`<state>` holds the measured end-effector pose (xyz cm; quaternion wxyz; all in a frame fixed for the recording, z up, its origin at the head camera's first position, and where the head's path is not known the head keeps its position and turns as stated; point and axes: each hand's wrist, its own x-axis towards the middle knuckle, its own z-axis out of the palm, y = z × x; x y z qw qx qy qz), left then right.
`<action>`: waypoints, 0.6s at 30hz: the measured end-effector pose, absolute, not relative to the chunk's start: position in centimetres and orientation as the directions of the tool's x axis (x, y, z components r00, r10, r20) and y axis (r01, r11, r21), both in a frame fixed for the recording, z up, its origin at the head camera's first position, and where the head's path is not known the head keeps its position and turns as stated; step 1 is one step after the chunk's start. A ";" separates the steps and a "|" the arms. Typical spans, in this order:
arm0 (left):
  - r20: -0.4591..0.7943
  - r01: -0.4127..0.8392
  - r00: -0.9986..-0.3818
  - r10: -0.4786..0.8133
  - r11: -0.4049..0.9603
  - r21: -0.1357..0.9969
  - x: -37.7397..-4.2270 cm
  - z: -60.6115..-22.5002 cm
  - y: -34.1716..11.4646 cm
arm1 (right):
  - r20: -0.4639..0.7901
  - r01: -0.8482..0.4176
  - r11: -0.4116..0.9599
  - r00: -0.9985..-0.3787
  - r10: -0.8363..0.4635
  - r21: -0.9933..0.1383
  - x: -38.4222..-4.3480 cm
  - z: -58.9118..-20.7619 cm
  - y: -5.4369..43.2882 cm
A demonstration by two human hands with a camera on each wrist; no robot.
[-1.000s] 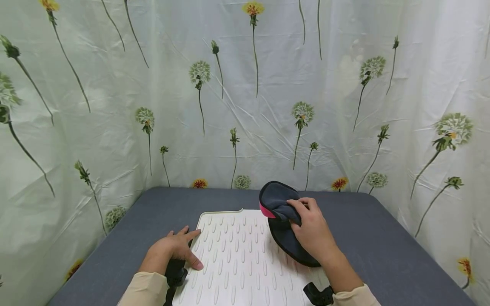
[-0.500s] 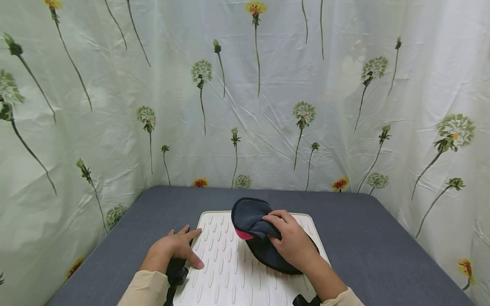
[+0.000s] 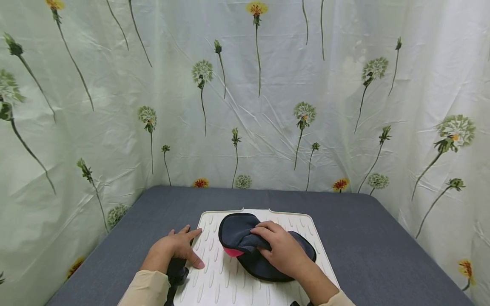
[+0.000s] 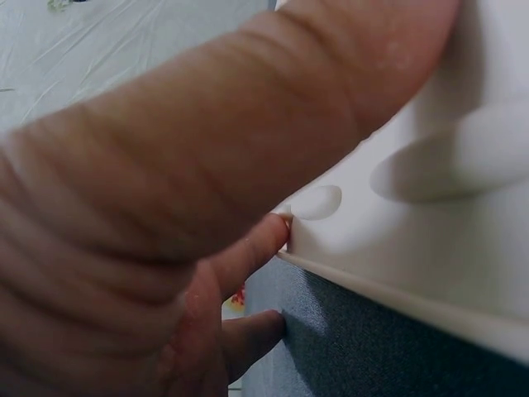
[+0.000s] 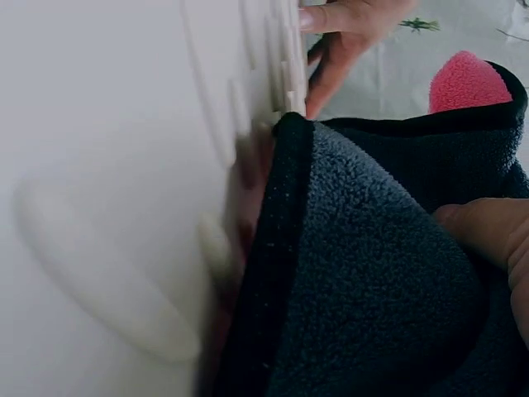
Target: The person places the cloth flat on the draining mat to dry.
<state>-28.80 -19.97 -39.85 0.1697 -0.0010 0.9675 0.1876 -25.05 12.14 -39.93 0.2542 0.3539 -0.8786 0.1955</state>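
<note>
The right hand (image 3: 281, 248), its grip pinching the bunched navy cloth (image 3: 238, 229), has drawn it left over the white ridged tray's (image 3: 226, 274) middle, uncovering the right edge, the left hand (image 3: 174, 248) resting splayed at the opposite edge.

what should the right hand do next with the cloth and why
Probably slide the cloth left across the board: the right hand grips it there, bare board lies between it and the left hand, whose thumb rests on the board and may steady it.
</note>
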 end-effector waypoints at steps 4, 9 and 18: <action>-0.328 -0.061 -0.942 0.065 0.931 0.361 -28.7 -39.7 -19.9 | 0.570 -0.721 0.677 -0.623 -0.536 -0.151 -25.2 -40.3 12.0; -0.332 -0.067 -0.941 0.062 0.930 0.362 -28.9 -39.8 -19.9 | 0.540 -0.715 0.680 -0.641 -0.545 -0.163 -25.1 -40.4 12.0; -0.331 -0.076 -0.942 0.053 0.928 0.364 -28.8 -39.8 -19.9 | 0.364 -0.671 0.712 -0.728 -0.581 -0.205 -24.8 -40.3 12.1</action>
